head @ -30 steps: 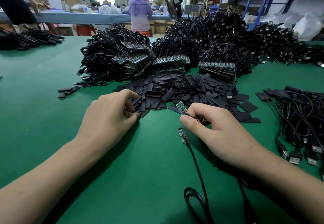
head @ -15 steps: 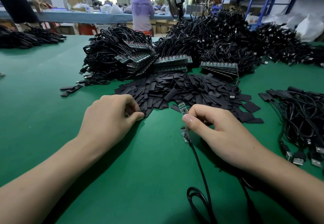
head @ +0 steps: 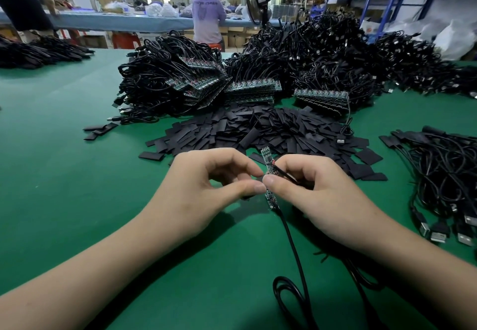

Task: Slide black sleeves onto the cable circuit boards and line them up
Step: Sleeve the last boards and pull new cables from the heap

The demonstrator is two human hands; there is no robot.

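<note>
Open green table (head: 64,174) is lying left of the left hand (head: 206,190). Just beyond both hands a heap of black sleeves (head: 258,128) is blocking the way. USB cables (head: 444,174) are crowding right of the right hand (head: 317,195), and a black cable (head: 291,239) is trailing between the wrists.
</note>
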